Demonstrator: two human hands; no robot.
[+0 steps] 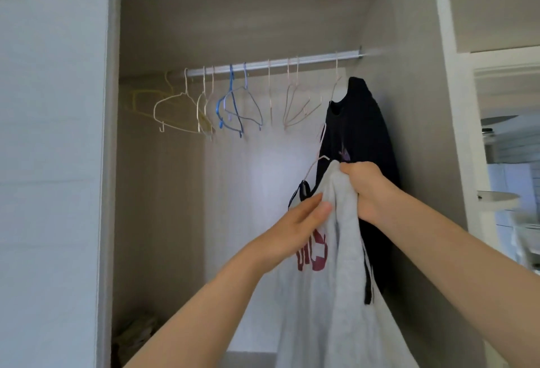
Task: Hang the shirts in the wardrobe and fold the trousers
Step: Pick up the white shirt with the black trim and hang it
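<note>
Below the wardrobe rail (274, 63), your right hand (365, 189) pinched the grey shirt (330, 294) bunched at its top, nearer the rail; your left hand (298, 221) pressed its front. The wire hanger (314, 167) seemed inside the collar, hook pointing up toward the rail, beside the hung dark shirt (359, 133).

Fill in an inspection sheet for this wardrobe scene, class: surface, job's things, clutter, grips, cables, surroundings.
Surface: rail spans the wardrobe; nothing seen of a table.
Job's things: grey shirt with red print, held up below the rail on a wire hanger; dark shirt already hanging at the rail's right end.
Clutter: empty hangers bunched along the rail; something indistinct at bottom left.
Grips: left hand pinches the grey shirt's front; right hand clutches its top.
Cables: nothing seen.
Surroundings: sliding door on the left; blurred room on the right.
</note>
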